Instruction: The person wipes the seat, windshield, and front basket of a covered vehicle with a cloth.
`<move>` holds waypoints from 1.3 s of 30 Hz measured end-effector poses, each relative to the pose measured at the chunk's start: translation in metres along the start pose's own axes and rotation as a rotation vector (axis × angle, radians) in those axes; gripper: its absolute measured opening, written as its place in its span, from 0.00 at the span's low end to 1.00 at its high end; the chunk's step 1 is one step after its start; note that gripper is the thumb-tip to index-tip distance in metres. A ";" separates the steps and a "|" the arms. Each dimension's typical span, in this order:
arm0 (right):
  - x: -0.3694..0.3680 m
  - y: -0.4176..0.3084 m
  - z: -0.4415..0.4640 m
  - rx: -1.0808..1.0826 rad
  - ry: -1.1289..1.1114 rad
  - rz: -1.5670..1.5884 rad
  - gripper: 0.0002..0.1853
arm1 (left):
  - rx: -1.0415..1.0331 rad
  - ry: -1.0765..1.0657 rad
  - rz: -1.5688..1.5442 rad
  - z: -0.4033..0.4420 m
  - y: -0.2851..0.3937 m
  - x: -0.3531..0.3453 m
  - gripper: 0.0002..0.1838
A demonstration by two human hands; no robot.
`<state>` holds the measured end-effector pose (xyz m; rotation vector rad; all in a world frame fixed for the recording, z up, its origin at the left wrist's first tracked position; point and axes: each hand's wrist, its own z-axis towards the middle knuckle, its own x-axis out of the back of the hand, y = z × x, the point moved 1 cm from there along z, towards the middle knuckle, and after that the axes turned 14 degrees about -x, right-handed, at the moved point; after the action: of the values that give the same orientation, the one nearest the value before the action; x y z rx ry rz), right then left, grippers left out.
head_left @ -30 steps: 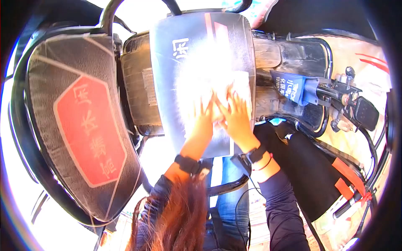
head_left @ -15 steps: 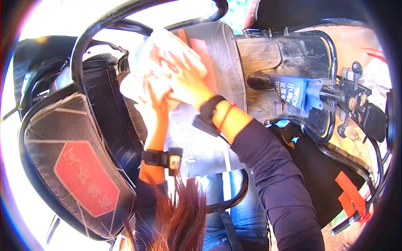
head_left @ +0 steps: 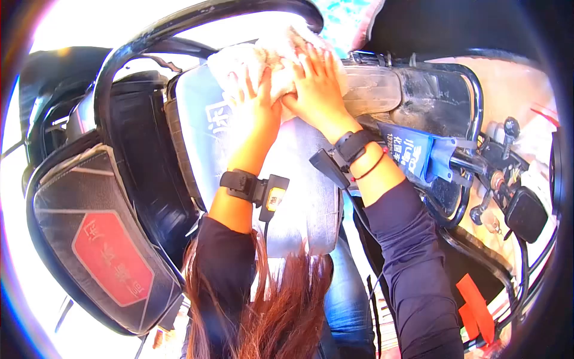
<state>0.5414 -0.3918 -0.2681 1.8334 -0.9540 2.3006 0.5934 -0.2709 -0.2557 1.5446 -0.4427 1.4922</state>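
Your left hand (head_left: 257,113) and right hand (head_left: 320,96) sit side by side on the pale cloth (head_left: 276,61), fingers spread rather than curled around it. It lies bunched beneath and beyond your fingertips, at the far edge of the dark seat (head_left: 302,185).

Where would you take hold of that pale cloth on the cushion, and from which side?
I'd pinch the bunched left end of the cloth, coming from above and the left. It looks soft and crumpled there, with raised folds to catch, whereas its near side is covered. Lying on top of the cushion, it should lift easily.
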 end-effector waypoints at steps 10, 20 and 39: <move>0.012 -0.003 -0.067 -0.029 -0.137 0.174 0.30 | 0.034 -0.144 -0.335 -0.072 0.016 0.019 0.25; -0.042 -0.120 -0.102 0.301 -0.178 0.160 0.27 | 0.315 -0.486 0.230 -0.173 -0.030 0.082 0.22; 0.139 -0.190 -0.281 -0.010 -0.842 0.797 0.22 | 0.054 -0.133 -0.392 -0.322 0.074 0.265 0.18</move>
<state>0.3330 -0.1473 -0.0919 2.8625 -2.0941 1.6697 0.3981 0.0322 -0.0333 1.6671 -0.1615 1.1119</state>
